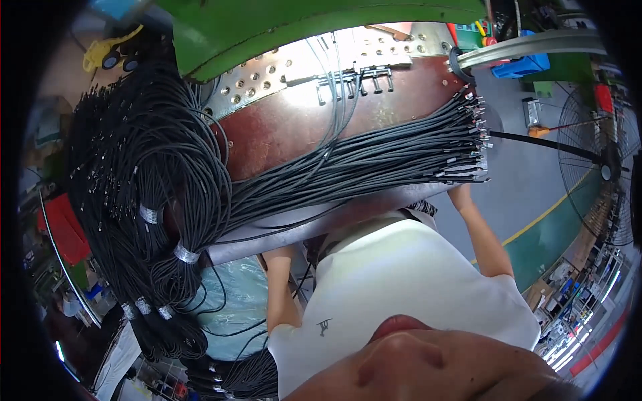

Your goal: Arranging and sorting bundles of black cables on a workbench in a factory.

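Observation:
A wide layer of black cables lies across the brown work table, their metal-tipped ends lined up at the right edge. At the near right corner, just below these ends, is my right hand; the table edge and cables hide its fingers. My left hand reaches to the near edge of the table at the left, and its fingers are hidden beneath that edge. On the left, big coiled bundles of black cable are bound with silvery tape. A few cables run up to a small metal fixture.
A green machine body overhangs the far side, above a perforated metal plate. At the right stand a black-caged fan and a curved grey pipe. Clear plastic sheeting and more bundles hang at the near left.

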`<state>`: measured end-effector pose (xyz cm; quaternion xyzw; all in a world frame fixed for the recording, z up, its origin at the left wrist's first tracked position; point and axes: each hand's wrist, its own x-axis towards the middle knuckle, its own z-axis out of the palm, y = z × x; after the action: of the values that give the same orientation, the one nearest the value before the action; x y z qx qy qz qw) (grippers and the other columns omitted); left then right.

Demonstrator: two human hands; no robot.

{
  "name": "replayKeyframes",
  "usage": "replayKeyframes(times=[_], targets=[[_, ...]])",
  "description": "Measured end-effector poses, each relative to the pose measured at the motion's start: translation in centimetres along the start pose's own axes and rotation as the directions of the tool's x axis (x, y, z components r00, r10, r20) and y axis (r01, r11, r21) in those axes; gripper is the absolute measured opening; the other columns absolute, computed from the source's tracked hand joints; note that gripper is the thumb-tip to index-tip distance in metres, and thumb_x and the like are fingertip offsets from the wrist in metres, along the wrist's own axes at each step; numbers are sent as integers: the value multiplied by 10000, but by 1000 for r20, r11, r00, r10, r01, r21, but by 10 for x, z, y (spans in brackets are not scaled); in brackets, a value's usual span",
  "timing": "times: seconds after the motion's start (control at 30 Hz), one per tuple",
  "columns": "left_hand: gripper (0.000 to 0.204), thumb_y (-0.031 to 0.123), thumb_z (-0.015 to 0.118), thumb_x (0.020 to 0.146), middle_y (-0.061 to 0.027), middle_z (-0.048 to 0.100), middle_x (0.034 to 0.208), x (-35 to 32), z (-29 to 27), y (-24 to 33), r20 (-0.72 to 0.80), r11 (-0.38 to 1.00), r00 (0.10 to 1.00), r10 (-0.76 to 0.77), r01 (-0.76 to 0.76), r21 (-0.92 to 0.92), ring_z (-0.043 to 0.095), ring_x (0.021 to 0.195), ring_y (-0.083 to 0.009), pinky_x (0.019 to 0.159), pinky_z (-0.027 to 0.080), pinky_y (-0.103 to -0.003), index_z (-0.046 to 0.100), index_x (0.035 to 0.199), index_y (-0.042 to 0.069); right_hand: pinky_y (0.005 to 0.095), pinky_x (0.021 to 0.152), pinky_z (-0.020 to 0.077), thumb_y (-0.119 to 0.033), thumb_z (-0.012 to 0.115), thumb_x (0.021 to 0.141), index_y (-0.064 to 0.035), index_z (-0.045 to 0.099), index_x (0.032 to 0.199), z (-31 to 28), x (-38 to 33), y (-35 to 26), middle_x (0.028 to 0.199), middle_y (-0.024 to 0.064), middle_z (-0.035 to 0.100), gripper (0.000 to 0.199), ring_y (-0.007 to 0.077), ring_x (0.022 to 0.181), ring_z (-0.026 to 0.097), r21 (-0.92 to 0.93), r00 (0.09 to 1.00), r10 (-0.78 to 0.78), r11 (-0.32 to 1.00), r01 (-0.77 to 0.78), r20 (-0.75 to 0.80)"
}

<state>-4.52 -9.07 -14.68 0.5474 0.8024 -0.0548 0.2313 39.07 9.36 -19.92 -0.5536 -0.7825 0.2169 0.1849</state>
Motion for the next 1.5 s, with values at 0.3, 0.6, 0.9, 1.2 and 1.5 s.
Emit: replayKeyframes(times=[0.3,0.6,0.9,1.2,1.5], targets=[[395,309,506,877,-179,603,1147,-15,-78,46,262,961,939,222,-166,-220,561,1057,-361,907,443,-403,582,1162,46,406,919,420,-119,614,808,-47,605,1115,-63,13,-51,1129,177,596,316,334,1079,535,-259,930,52,965,48,365],[741,450,598,815,-187,357,1411,52,-154,189,-436,412,488,756,-873,-263,331,1317,-333,1053,304,-425,366,1346,-11,359,752,489,-257,648,816,-67,543,1057,-71,213,-212,1025,102,552,324,287,930,559,-174,753,-655,750,638,-64],[840,250,750,674,-197,368,1381,36,-189,36,-153,872,865,477,-444,206,413,1235,-329,1033,358,-372,342,1372,20,360,712,456,-164,629,815,-58,587,904,-87,203,-154,812,90,581,145,287,810,576,44,855,-519,854,518,16],[262,-10,604,765,-143,670,966,51,-181,-6,-509,896,773,379,-444,-7,644,845,-295,790,499,-351,622,1026,-14,355,716,507,-109,653,790,-86,653,951,-162,185,-171,955,75,618,162,261,865,603,-395,873,-466,835,382,-142],[127,15,617,746,-96,630,770,33,-177,-3,-618,784,755,220,-513,-348,631,742,-172,710,478,-271,629,865,-27,369,819,459,-300,532,864,-67,628,979,-44,262,-182,991,144,610,277,292,930,585,-128,652,-744,639,759,146]])
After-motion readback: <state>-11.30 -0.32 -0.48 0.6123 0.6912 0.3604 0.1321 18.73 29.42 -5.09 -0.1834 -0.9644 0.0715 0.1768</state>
